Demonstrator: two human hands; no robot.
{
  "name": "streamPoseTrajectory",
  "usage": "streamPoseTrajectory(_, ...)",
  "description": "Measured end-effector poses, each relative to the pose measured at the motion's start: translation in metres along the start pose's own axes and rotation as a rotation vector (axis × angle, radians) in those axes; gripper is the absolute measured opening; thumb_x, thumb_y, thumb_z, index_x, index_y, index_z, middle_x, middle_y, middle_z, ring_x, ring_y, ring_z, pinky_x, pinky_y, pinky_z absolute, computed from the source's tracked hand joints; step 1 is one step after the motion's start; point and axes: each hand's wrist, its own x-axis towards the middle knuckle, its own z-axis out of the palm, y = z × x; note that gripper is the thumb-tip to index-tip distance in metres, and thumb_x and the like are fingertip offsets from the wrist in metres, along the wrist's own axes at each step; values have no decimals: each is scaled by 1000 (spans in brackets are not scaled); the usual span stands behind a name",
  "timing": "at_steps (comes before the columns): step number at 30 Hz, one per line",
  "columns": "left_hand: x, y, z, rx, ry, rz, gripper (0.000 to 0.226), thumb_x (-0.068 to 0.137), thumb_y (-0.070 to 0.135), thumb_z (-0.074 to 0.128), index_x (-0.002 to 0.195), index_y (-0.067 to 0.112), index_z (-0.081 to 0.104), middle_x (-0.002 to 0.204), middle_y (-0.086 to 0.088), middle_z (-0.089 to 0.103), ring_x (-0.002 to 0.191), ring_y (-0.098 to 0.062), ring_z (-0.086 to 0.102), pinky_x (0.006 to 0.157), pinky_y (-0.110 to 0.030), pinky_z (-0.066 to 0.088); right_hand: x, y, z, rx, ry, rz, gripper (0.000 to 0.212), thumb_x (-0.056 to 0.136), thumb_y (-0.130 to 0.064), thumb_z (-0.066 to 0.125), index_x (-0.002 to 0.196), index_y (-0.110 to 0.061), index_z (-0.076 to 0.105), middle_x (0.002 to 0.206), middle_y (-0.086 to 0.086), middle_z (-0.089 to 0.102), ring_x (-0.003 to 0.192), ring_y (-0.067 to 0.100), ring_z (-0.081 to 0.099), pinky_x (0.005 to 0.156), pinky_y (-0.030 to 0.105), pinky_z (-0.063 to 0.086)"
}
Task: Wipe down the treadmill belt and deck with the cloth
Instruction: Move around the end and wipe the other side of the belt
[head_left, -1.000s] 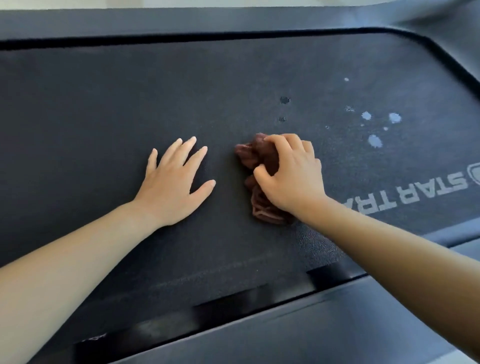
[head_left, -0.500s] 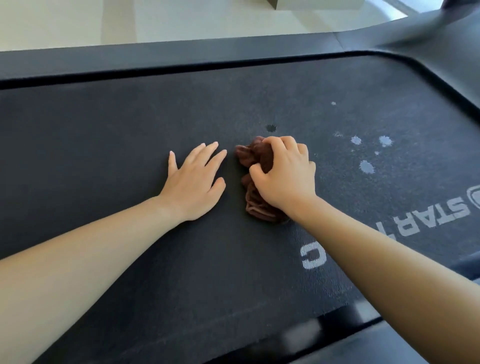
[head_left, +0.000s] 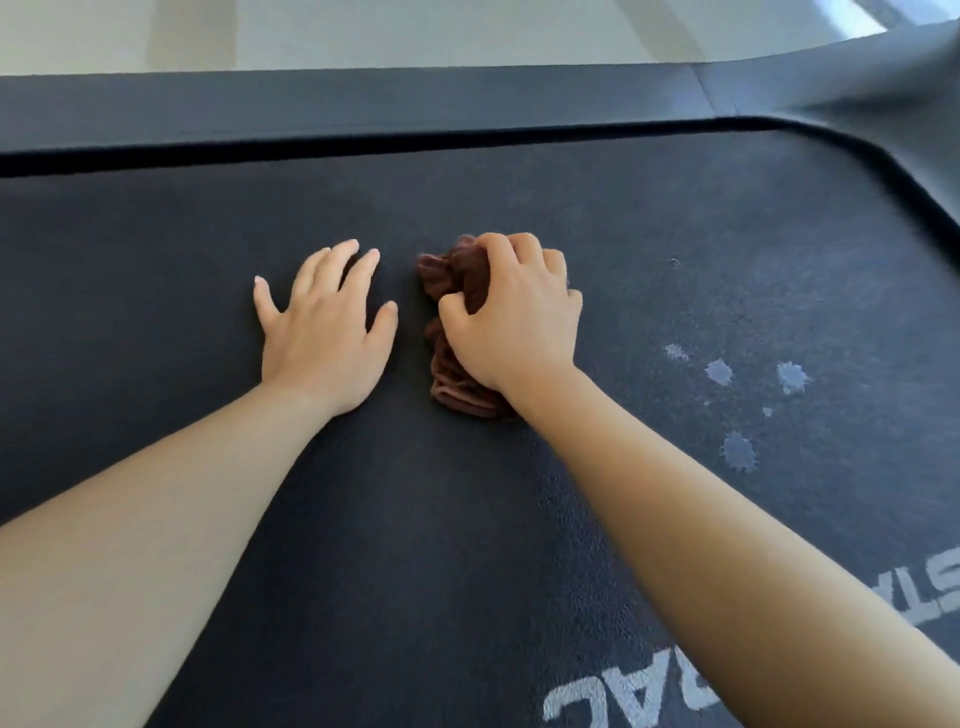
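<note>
While gripping the cloth (head_left: 453, 278) in the right hand (head_left: 514, 322), holding it down on the treadmill belt (head_left: 467, 545), roughly mid-belt. Fingers curled over the far end of the brown wad, thumb hooked into its left side, palm covering most of it. Showing only along the left edge of that hand: a crumpled lump beyond the thumb, a folded tail down by the wrist. Over to the left hand (head_left: 324, 322) now: flat on the belt, palm down, fingers straight and a little spread, holding nothing. Just beside the cloth, thumb tip close to the wad's left edge but apart from it, a narrow strip of dark belt between. So, cloth between the 2 hands: under 1, next to the other. Both forearms reaching in from the near edge. Off to the right of the right hand, well apart from the cloth, a scatter of pale splash marks (head_left: 719, 371) on the belt, untouched. Pale lettering (head_left: 597, 701) printed on the belt at the bottom right, partly hidden by the right forearm. Beyond the belt, a dark gap, then the deck's side rail (head_left: 363, 104) along the far edge, curving round at the top right. Light floor (head_left: 363, 31) past that.
</note>
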Motion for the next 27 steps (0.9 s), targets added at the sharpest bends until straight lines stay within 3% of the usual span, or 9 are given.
streamPoseTrajectory(11,0,-1,-2,-16,-1,-24,51,93,41,38,142,27,32,152,9,24,141,-13,15,110,-61,5,24,6,-1,10,-69,-67,49,80,-42,53,126,-25,51,128,-2,50,118,25,41,90,46,38)
streamPoseTrajectory(17,0,0,-3,-37,-6,-4,52,93,41,36,143,25,30,153,6,22,142,-14,12,109,-61,3,-19,5,-10,46,-25,29,51,80,-41,57,129,-26,49,130,-6,48,121,20,37,91,44,36)
streamPoseTrajectory(23,-2,1,-3,-42,-3,-4,52,93,40,36,142,24,31,153,5,23,142,-15,14,109,-62,5,-38,4,-13,7,-35,82,60,80,-47,56,137,-32,40,144,-9,37,138,19,23,106,57,28)
streamPoseTrajectory(27,-3,-1,-5,-43,7,-20,52,94,41,37,142,25,32,153,6,24,142,-14,14,109,-61,4,-25,7,-7,62,8,48,56,80,-42,55,134,-27,46,139,-7,45,133,20,33,103,50,37)
